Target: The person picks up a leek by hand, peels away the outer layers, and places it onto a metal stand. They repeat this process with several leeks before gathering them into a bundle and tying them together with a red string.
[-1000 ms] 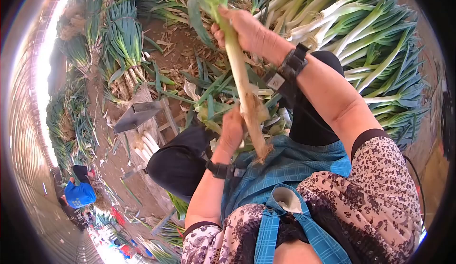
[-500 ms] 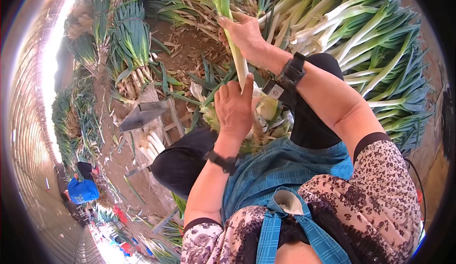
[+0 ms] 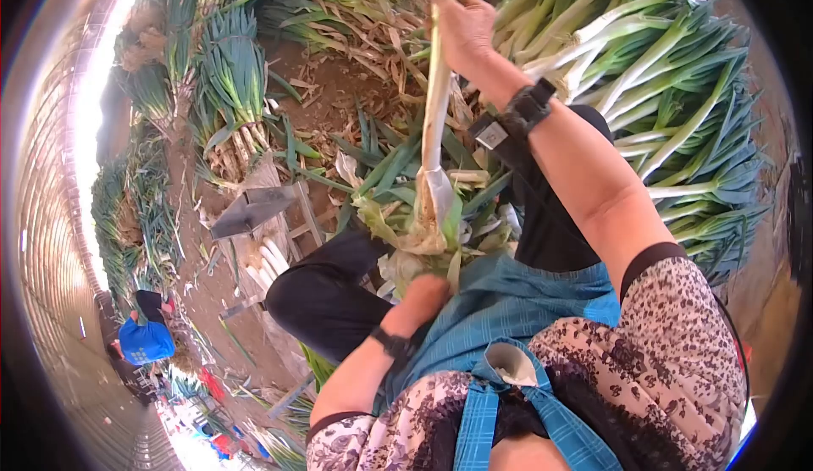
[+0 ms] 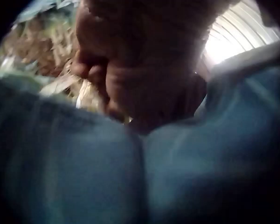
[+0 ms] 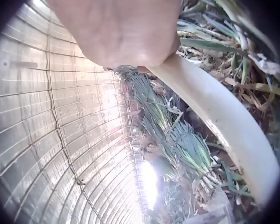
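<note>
My right hand (image 3: 466,30) grips a long leek (image 3: 437,102) high on its stem, near the green leaves. The leek hangs nearly upright, its white shaft running down toward my lap; in the right wrist view the pale shaft (image 5: 214,105) comes out below the fist. Around its lower end, a loose outer skin (image 3: 434,196) is peeled back and drawn downward. Low at the apron, my left hand (image 3: 426,296) has its fingers curled at the lower end of this skin. The left wrist view shows that hand (image 4: 135,70) dark and curled, with a pale strip below its fingers.
A pile of leeks (image 3: 644,90) lies at the right. Tied bundles (image 3: 233,73) lie at the left. Leaf scraps (image 3: 381,170) cover the ground before my knees. A metal piece on a wooden frame (image 3: 252,210) stands by my left knee. Another person (image 3: 146,337) is farther off.
My left hand first was at the leek's lower end, rose to mid shaft, then came down to my lap as the outer skin peeled downward. My right hand moved slightly up and right with the leek.
</note>
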`<state>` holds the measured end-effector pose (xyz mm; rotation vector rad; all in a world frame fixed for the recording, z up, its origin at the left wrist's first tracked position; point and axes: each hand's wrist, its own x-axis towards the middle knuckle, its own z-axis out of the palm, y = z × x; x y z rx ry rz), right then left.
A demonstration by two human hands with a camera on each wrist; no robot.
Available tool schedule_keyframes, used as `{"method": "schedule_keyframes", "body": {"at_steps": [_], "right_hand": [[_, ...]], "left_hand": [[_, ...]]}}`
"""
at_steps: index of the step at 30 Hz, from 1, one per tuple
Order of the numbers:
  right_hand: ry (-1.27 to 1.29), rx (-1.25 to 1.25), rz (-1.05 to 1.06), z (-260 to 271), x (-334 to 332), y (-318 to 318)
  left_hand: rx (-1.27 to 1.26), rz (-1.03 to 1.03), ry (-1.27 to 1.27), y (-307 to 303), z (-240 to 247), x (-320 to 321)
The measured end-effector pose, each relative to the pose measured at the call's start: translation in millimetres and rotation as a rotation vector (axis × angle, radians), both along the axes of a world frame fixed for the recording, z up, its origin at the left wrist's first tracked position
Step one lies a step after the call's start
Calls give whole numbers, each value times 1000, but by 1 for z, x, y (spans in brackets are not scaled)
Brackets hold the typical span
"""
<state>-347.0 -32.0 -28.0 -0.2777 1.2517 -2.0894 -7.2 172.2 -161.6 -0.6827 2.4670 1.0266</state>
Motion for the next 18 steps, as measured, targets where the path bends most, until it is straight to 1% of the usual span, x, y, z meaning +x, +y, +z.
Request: {"method": "schedule_keyframes", "body": {"at_steps": [1,2,3,4,5,6,7,8,9,11,13,15,16,18], "right_hand": [[44,-17,-15,2,-9,-1],[61,0,1,2,-16,-2],[74,31,28,-1,-17,2],[71,34,40,-6,-12,8],[45,-16,81,-7,-10,11],[18,-65,119,-6,-5,14],[21,-71,121,0,1,18],[-53,-57,134,5,7,24],[-124,-42,146,8,10,27],[-121,-52,145,8,14,26],[-84,-57,117,6,17,26],[-91,-42,142,6,18,28],[-90,-28,157,6,19,29],[-92,-11,175,6,21,30]], "left_hand": [[-12,-2,3,-13,18,-12],[24,179,190,-19,36,-20],[70,374,369,-22,66,-34],[-47,446,63,-41,96,-53],[-230,572,428,-54,100,-67],[-429,557,524,-73,107,-82],[-409,647,528,-85,119,-97],[-385,739,532,-94,125,-110],[-384,741,539,-100,121,-116],[-314,744,625,-109,112,-125],[-277,763,610,-109,109,-128],[-191,773,590,-110,107,-129],[-188,774,588,-111,107,-129],[-159,710,544,-112,107,-127]]}}
